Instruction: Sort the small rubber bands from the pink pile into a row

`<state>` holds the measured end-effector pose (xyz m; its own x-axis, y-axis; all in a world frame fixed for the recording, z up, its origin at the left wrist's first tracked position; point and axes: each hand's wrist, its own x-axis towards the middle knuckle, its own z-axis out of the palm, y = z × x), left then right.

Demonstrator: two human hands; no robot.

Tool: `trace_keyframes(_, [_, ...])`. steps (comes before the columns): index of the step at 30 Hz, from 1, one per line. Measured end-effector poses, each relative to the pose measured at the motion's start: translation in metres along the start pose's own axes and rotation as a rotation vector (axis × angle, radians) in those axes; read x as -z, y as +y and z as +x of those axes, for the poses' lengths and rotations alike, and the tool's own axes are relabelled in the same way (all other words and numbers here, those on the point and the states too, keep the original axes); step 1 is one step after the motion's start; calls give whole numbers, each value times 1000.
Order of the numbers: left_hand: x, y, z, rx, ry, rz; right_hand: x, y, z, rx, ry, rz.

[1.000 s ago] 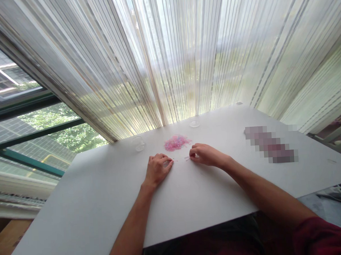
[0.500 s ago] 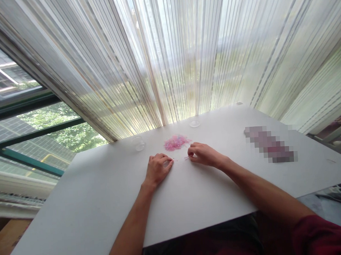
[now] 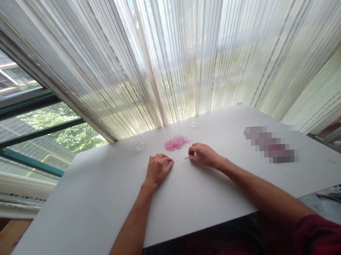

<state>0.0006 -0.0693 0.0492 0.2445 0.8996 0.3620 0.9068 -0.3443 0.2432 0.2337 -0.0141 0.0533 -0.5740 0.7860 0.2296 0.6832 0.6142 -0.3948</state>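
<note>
My left hand (image 3: 158, 169) rests on the white table (image 3: 191, 202), with thumb and forefinger pinched together. Tiny pinkish bits show at its fingertips, too small to make out. My right hand (image 3: 204, 154) lies opposite, a short gap away, its fingers curled in a pinch. A small pink strip (image 3: 186, 158) pokes out from the right fingertips towards the left hand. Just beyond both hands is a loose pile of small pink and pale, shiny pieces (image 3: 175, 142), whose kind I cannot tell.
A clear, cup-like container (image 3: 139, 144) stands behind my left hand. Near the table's back edge lies a clear round lid or dish (image 3: 194, 124). A pixelated, dark pinkish object (image 3: 270, 145) is on the right. Sheer striped curtains (image 3: 184, 58) hang behind the table.
</note>
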Motion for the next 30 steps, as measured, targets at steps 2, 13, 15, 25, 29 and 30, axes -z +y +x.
trace_keyframes(2, [0,0,0,-2,3,1,1,1,0,-4,-4,-6])
trace_keyframes(13, [0,0,0,5,1,-12,2,13,0,57,78,91])
trace_keyframes(15, [0,0,0,7,1,-16,1,16,0,87,93,114])
trace_keyframes(25, [1,-1,0,2,13,-40,-3,9,0,223,16,135])
trace_keyframes(29, [5,-15,1,30,83,-62,-3,8,0,218,18,124])
trace_keyframes(30, [6,-20,1,48,113,-60,-3,9,0,217,17,123])
